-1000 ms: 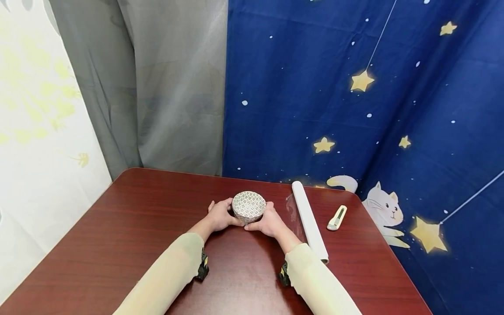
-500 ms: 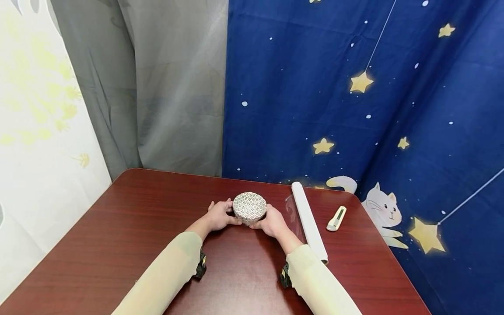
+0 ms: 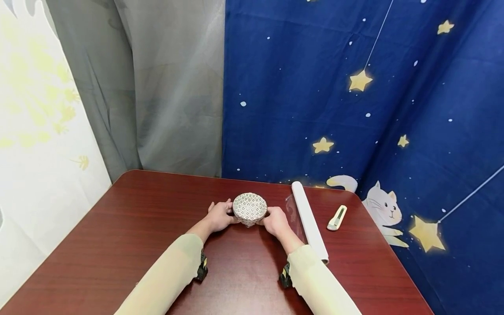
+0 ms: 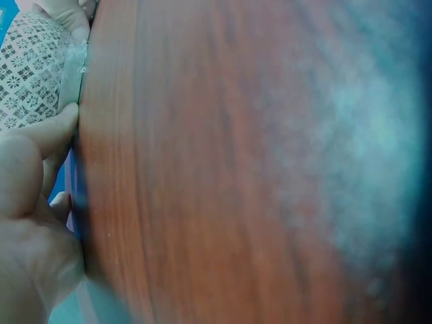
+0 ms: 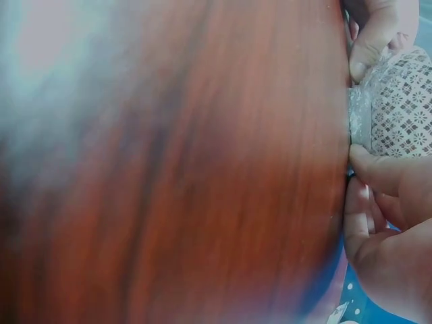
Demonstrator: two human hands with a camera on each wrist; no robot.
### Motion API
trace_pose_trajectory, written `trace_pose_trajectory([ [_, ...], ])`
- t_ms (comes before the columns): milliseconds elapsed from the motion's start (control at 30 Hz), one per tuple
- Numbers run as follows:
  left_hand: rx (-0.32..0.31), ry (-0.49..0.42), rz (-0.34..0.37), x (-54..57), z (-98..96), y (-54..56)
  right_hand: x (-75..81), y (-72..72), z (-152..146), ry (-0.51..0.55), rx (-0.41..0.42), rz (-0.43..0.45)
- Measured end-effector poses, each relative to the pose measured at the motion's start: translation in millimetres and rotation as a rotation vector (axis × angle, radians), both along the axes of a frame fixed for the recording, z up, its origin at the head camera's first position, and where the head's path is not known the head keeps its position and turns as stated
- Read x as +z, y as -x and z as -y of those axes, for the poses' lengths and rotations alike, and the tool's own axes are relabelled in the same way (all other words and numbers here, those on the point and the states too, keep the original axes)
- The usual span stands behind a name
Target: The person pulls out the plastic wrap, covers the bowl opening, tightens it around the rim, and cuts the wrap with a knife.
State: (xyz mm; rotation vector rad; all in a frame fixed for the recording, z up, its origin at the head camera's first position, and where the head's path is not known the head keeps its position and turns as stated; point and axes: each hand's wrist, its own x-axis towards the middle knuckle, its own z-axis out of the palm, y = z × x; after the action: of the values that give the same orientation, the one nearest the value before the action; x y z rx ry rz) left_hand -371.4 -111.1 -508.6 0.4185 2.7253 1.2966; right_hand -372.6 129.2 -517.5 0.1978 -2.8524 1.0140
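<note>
A small bowl (image 3: 250, 207) with a dark flower-and-lattice pattern stands near the far side of the table. Clear cling film (image 5: 361, 121) is wrapped on it and bunches around its foot. From the left, my left hand (image 3: 218, 216) holds the bowl low down, its thumb against the base in the left wrist view. On the opposite side my right hand (image 3: 276, 222) grips low by the foot, thumb and bent fingers at the film's edge. The fingertips behind the bowl are partly hidden.
A long white roll of cling film (image 3: 309, 218) lies to the right, a loose clear sheet (image 3: 293, 214) beside it. Farther right is a cream box cutter (image 3: 337, 218). The dark red table (image 3: 118, 245) ends at curtains behind.
My right thumb has drawn back to the right from the bowl's front, and the left thumb has slipped slightly left. The bowl has barely shifted. The roll and cutter stay put.
</note>
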Motion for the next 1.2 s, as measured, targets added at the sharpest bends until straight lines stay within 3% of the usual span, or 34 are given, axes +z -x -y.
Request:
trace_pose_trajectory([
  [100,0.008,0.002,-0.017,-0.8,-0.9,0.1,18.1,-13.2,5.5,0.033,-0.026,0.032],
  [333,0.014,0.014,-0.046,-2.1,-2.4,-0.3,19.9,-15.6,6.2,0.029,-0.029,0.023],
  [633,0.010,0.046,-0.069,-3.8,-2.3,-1.1,23.1,-15.7,2.0,0.133,0.015,0.084],
  [933,0.039,0.069,-0.057,-0.7,-4.7,-6.6,20.3,-15.9,2.5,0.291,-0.118,0.126],
  [1200,0.071,0.090,-0.077,-0.3,-7.9,-6.3,22.5,-17.8,2.3,0.217,-0.166,0.123],
])
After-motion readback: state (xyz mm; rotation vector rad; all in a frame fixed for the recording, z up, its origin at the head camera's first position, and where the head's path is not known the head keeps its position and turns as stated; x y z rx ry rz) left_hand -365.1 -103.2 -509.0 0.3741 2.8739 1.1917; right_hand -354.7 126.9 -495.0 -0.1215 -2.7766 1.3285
